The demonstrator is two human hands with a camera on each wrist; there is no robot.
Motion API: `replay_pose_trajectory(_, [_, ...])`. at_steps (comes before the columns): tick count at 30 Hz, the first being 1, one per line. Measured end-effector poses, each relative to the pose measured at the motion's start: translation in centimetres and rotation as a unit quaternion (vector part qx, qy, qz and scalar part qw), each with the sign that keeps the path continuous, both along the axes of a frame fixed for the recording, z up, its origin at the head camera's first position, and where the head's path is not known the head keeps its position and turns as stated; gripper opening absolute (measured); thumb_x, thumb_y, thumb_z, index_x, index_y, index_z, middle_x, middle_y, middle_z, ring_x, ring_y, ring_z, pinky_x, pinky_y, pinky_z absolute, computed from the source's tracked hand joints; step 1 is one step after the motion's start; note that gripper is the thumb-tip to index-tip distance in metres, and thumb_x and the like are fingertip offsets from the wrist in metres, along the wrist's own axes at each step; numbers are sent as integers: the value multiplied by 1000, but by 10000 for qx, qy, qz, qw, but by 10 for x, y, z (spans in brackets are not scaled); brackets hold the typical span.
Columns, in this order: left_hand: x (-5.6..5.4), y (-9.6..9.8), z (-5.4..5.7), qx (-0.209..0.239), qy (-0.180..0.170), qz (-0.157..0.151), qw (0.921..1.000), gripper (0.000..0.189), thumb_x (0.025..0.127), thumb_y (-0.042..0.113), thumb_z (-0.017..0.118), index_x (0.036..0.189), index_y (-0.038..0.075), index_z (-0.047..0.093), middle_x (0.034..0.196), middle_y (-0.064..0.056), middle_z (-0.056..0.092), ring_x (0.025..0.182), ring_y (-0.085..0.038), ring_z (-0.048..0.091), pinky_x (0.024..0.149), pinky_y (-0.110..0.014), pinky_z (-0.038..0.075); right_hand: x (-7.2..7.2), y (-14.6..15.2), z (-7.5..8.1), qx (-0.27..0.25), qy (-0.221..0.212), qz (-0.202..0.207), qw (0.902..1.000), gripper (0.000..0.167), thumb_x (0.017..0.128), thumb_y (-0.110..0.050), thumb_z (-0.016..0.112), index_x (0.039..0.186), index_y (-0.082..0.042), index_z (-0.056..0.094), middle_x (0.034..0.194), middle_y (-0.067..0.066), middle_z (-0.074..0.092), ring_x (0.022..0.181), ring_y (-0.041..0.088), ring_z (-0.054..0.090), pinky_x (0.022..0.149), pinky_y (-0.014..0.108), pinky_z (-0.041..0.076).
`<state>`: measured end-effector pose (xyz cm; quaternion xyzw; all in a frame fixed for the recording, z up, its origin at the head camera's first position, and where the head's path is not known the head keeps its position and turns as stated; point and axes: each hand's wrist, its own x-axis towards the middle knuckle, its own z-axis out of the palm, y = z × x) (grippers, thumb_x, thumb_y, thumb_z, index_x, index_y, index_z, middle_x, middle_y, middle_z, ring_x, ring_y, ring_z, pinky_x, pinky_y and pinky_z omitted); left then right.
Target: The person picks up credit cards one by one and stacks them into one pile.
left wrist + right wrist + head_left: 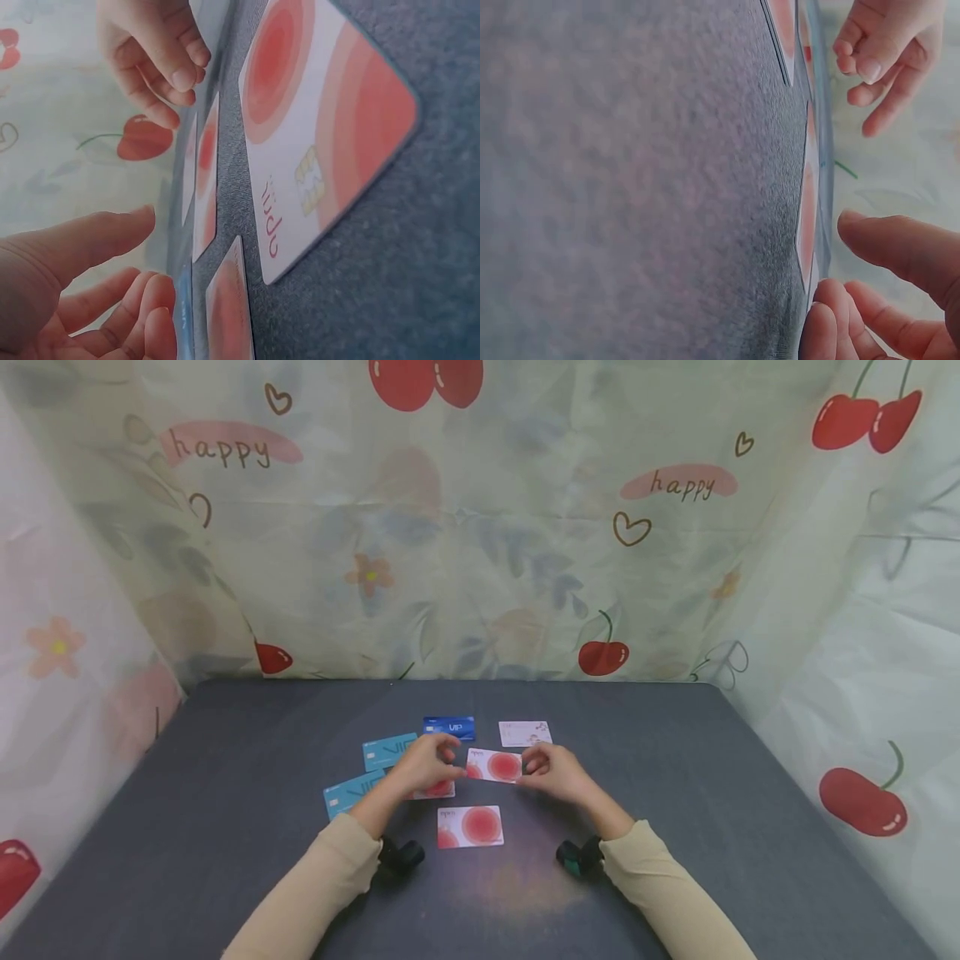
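A white card with red circles (495, 766) lies flat on the dark table between the two hands. My left hand (426, 763) hovers at its left end, thumb and fingers apart and loosely bent, holding nothing. By the card's right end is my right hand (558, 774), its thumb (900, 247) separated from the fingers and nothing gripped. A matching card (435, 791) lies partly hidden under my left hand. Closer to me rests another red-circled card (470, 827), seen large in the left wrist view with its chip.
Two light blue VIP cards (387, 752) lie left of my left hand, the nearer one partly covered by my forearm. Behind are a dark blue VIP card (450, 727) and a pale printed card (524, 733). A patterned curtain (480, 577) surrounds the table's back and sides.
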<state>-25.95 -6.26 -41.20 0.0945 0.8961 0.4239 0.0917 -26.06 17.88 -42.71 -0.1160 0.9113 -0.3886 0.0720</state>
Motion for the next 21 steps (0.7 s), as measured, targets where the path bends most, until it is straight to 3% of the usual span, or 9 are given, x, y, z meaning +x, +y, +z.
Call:
replay_pose_trajectory(12, [-20, 14, -5, -264, -42, -190, 9995, 52, 71, 14, 79, 117, 0, 61, 91, -13, 67, 77, -18, 58, 73, -28, 49, -10, -1, 1, -91, -229, -260, 9994, 41, 71, -10, 78, 105, 5, 60, 84, 13, 61, 67, 11, 54, 60, 20, 44])
replay_pose_trajectory(21, [-25, 19, -10, -338, -262, -205, 9989, 55, 70, 16, 81, 117, -1, 60, 91, -13, 67, 71, -15, 55, 66, -22, 45, -17, -3, -4, 138, -471, -376, 9981, 45, 69, -11, 81, 105, 3, 60, 88, 12, 60, 75, 16, 53, 64, 22, 44])
